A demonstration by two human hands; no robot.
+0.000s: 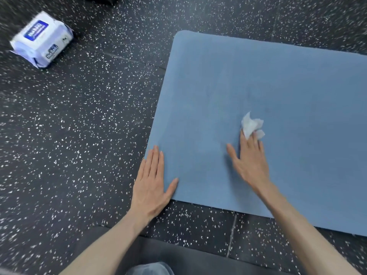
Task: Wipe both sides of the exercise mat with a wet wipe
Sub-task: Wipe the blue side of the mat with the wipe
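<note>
Speckled black flooring [83, 135] is covered by a blue exercise mat [278, 86], pinned flat by the open-fingered left hand [152, 183] while a crumpled wet wipe [252, 125] is pressed down under straight fingers of the right hand [251, 157].

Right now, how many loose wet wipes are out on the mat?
1: a crumpled wet wipe under the right hand fingers, mid-mat. Others may sit inside the pack.

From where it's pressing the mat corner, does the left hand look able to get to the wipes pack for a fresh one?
Probably yes, with a stretch. The left hand lies flat on the mat corner; only bare floor separates it from the wipes pack, which sits well off up-left, so leaning seems needed.
</note>
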